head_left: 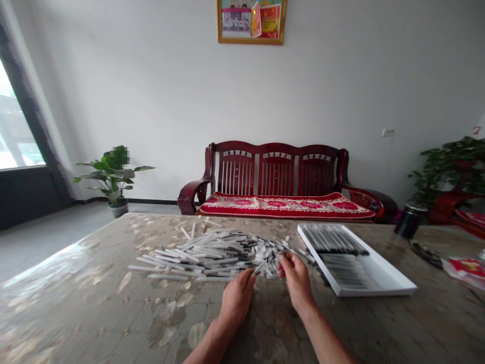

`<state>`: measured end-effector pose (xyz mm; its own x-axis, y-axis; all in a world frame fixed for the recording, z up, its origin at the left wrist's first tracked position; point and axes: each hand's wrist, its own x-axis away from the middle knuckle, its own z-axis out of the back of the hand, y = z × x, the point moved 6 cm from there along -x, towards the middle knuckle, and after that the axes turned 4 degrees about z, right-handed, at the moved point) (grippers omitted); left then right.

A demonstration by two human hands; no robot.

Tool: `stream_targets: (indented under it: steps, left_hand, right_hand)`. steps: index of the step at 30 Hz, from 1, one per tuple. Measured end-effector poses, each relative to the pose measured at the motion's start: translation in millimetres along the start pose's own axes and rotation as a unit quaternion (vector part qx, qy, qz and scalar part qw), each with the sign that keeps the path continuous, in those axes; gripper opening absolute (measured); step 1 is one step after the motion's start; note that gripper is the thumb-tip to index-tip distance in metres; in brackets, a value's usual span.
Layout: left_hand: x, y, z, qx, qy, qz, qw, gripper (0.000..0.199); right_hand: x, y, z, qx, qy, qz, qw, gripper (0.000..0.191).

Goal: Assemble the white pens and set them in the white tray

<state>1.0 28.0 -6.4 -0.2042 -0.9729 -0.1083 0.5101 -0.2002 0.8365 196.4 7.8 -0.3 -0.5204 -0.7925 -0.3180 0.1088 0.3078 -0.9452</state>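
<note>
My left hand [238, 296] is closed at the front edge of the pile, its thumb and fingers pinching a slim pen [259, 267] whose end points up to the right. To its right, my right hand [296, 277] has its fingertips pressed together beside small whitish pen caps [268, 252]; what sits between them is too small to make out. Beyond both hands spreads a loose heap of white and translucent pen barrels [212, 253], some with dark parts. A white shallow tray [396, 289] on the right holds two rows of assembled-looking pens [333, 238] with dark ends.
The table [125, 323] has a patterned, glossy cover. At its right stand a black cylinder [410, 221], a dark cable [426, 254] and a red-and-white packet [468, 268]. Behind are a red wooden bench [276, 172] and a potted plant [113, 177].
</note>
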Motion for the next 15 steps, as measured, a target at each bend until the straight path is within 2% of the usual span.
stream_targets:
  steps: [4, 10, 15]
  left_hand:
    - [0.4, 1.4, 2.0, 0.002, 0.010, -0.008, 1.000, 0.029]
    - [-0.8, 1.3, 1.8, 0.001, 0.012, -0.017, 1.000, 0.028]
    - [-1.2, 0.9, -0.3, 0.006, 0.013, -0.032, 0.999, 0.027]
  right_hand:
    - [10.9, -5.4, -12.5, -0.044, -0.005, -0.026, 0.999, 0.051]
    - [9.1, -3.8, -7.1, -0.065, 0.029, -0.029, 0.997, 0.053]
    - [11.0, -2.4, -16.6, -0.066, -0.017, -0.044, 0.997, 0.048]
